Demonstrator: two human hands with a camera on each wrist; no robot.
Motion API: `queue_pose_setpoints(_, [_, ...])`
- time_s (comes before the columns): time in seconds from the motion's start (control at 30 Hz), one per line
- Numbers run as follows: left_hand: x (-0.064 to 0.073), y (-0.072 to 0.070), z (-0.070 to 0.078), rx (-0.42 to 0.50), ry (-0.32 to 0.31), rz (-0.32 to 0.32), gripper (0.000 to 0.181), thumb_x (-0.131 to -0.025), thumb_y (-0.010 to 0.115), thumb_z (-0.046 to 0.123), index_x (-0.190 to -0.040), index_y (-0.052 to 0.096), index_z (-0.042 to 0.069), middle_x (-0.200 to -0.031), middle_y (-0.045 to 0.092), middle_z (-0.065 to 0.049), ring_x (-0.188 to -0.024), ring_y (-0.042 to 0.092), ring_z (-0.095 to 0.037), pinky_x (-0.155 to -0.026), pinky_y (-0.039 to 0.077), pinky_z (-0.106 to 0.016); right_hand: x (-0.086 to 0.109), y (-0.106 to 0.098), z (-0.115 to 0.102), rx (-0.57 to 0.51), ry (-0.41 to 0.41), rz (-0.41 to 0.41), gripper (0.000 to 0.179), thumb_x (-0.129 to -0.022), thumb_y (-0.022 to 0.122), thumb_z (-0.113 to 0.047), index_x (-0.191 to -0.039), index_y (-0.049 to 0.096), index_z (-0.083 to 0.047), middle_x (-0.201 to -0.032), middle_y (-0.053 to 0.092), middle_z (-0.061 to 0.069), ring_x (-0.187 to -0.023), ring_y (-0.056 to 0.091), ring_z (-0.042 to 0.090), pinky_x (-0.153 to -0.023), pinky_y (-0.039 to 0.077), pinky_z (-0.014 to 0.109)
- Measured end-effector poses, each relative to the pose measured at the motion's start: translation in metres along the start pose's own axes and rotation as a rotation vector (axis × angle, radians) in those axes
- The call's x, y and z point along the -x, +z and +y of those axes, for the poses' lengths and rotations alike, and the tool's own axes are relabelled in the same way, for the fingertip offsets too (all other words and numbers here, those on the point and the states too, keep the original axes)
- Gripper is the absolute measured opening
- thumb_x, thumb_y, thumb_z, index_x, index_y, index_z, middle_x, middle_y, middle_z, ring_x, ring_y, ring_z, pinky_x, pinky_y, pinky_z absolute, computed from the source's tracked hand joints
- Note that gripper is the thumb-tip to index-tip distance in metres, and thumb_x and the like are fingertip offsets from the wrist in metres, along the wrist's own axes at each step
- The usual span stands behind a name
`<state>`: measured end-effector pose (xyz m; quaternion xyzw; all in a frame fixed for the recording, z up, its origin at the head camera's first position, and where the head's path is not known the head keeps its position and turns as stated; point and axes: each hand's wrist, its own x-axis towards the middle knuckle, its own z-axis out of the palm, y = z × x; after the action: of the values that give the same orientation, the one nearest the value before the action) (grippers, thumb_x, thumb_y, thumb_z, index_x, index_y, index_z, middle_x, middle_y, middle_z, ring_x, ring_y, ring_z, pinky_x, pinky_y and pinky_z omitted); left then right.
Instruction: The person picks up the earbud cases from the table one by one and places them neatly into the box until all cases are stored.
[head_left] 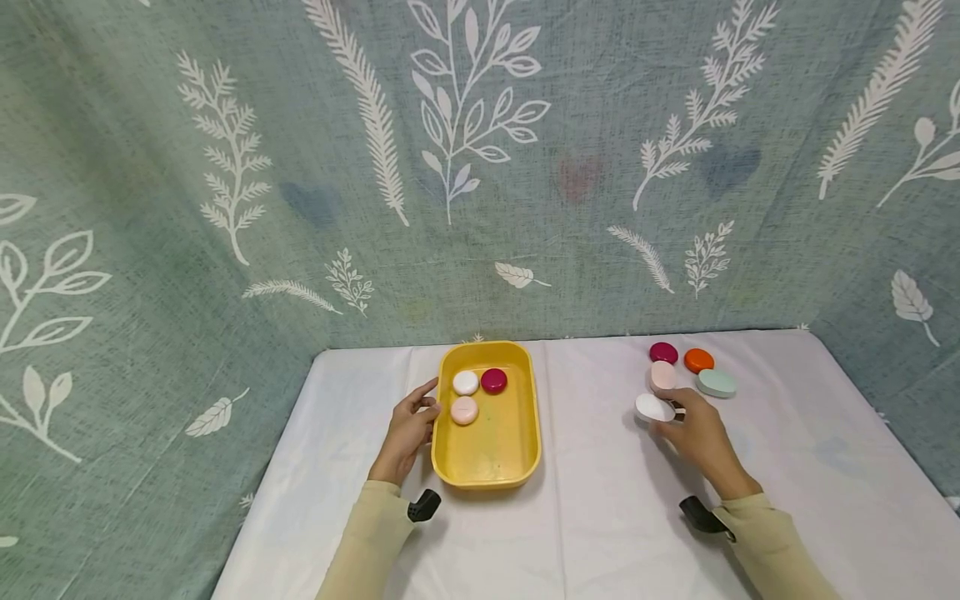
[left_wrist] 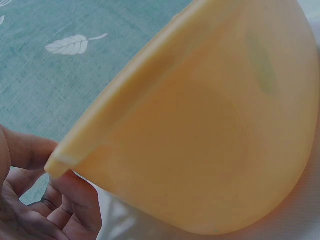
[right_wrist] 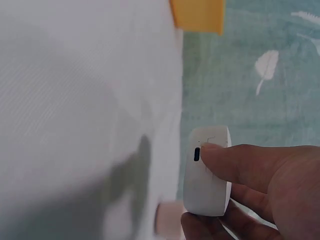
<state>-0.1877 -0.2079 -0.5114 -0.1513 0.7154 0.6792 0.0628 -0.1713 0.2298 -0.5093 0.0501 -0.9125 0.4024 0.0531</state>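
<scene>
My left hand (head_left: 405, 433) is at the left side of a yellow tray (head_left: 487, 482). In the left wrist view its fingers (left_wrist: 75, 192) are bent around the tray's rim, one below it. Inside the tray lie a white round soap (head_left: 466, 382), a magenta soap (head_left: 494, 381) and a pale pink soap (head_left: 464, 410). At the right, my right hand (head_left: 697, 429) pinches a white oval soap-like bar (right_wrist: 207, 180) between thumb and fingers. A small dark slot-like mark shows on the bar's side. It appears raised above the table, a shadow lying below.
Beyond the right hand are a pale pink soap (head_left: 663, 376), a magenta soap (head_left: 663, 353), an orange soap (head_left: 699, 360) and a mint-green oval soap (head_left: 717, 383). A white cloth covers the table (head_left: 592, 517). Patterned green fabric (head_left: 465, 275) hangs behind it.
</scene>
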Motion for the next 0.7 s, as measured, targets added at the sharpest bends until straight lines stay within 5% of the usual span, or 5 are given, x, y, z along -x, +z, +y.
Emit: queue_pose_setpoints(0.7, [0.000,-0.001,0.000,0.007,-0.001,0.002,0.051,-0.107,0.055,0.004,-0.156,0.054,0.019,-0.115,0.052,-0.009,-0.061,0.046,-0.011,-0.057,0.046,-0.023,-0.022,0.033,-0.064,-0.074,-0.163,-0.012,0.046,-0.081,0.084,0.011,-0.125,0.068,0.011,-0.120,0.067,0.026,-0.112,0.065,0.043,-0.092,0.058,0.057])
